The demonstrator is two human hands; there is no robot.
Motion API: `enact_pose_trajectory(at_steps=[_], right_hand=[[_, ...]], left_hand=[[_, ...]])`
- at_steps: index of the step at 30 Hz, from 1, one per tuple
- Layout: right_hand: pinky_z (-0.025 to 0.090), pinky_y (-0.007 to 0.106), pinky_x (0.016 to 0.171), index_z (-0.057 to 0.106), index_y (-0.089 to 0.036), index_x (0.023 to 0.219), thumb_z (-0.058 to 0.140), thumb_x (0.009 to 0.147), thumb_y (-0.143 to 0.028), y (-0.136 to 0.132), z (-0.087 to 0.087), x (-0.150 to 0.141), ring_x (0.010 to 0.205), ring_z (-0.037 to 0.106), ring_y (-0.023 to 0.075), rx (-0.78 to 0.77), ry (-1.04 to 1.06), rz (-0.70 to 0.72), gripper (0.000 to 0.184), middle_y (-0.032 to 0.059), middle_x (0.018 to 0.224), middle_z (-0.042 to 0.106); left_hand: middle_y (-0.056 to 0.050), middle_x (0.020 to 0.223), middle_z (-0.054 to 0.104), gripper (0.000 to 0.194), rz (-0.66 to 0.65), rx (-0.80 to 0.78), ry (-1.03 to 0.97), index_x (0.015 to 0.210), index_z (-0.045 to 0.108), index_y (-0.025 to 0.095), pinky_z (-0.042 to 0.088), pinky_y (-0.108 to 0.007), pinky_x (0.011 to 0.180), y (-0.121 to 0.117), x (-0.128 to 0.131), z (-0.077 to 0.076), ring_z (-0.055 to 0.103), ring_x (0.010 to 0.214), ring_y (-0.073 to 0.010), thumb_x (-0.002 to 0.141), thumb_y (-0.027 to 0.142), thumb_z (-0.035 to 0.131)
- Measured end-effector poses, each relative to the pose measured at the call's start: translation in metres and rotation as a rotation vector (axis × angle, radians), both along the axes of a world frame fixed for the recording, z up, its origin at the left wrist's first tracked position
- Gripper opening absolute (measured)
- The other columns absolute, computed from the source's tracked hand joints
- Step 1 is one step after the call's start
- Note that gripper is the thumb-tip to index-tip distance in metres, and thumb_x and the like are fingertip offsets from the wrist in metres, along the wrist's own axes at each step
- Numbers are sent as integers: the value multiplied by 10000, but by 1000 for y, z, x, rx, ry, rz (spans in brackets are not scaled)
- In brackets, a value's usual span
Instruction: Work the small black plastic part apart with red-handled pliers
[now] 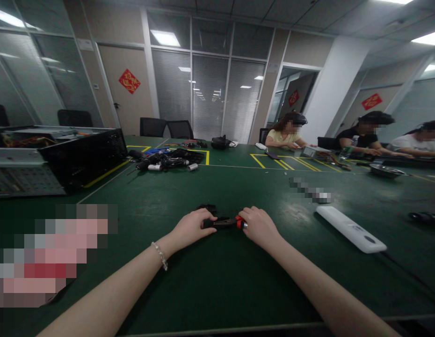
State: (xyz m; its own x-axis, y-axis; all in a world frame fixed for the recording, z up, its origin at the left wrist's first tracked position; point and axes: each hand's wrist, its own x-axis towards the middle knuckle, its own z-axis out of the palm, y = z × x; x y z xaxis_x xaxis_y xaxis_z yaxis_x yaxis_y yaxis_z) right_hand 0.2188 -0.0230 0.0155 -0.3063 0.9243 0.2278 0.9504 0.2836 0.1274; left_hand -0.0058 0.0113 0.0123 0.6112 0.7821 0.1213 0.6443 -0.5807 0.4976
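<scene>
Over the green table, my left hand [193, 229] pinches a small black part [207, 224] between thumb and fingers. Facing it, my right hand [258, 228] is closed around the handles of red-handled pliers [240, 222]. Their dark metal jaws point left and reach the black part; whether they grip it is too small to tell. Just behind my left fingers lies another small black object [207, 207], partly covered by the hand. My right fingers hide most of the handles.
An opened computer case [87, 159] stands at the left. Cables and small parts [164, 160] lie in a heap farther back. To the right are a white power strip [351, 229] with a cord and a metal dish [386, 171]. Several people sit along the far right side.
</scene>
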Motion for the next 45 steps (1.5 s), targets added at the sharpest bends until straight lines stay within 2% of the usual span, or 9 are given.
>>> enact_pose_trajectory(at_steps=[13,19,29,38,45], right_hand=[[333,278,683,577,-181,943,491,691,-150,-2,2,-1,814,472,180,44,-44,6,269,61,936,585],[343,269,682,575,-187,951,498,700,-163,-3,3,-2,813,484,171,-7,-51,-18,264,55,945,585],[345,288,695,572,-182,967,505,688,-158,-3,4,-1,827,480,185,35,-68,11,288,61,948,584],[343,275,675,586,-186,938,481,680,-143,-2,1,-1,800,481,175,9,-31,-5,282,52,910,592],[335,284,705,579,-177,956,496,695,-157,-5,7,-3,827,473,186,21,-61,0,274,70,942,585]], left_hand=[[0,909,552,307,-31,38,-36,993,558,243,376,-229,586,4,-1,-7,501,649,-117,722,387,568],[6,924,545,300,-27,35,-41,994,556,254,377,-220,565,4,-2,-7,503,641,-111,724,385,563],[4,957,540,305,-27,20,-25,1000,554,253,384,-225,568,1,-1,-2,503,657,-116,727,389,559],[-7,968,540,318,-23,45,5,1013,552,247,376,-230,581,2,0,-4,512,672,-123,726,382,564],[-2,945,548,306,-33,48,-17,999,553,242,375,-233,589,3,-1,-6,508,668,-122,728,384,562]])
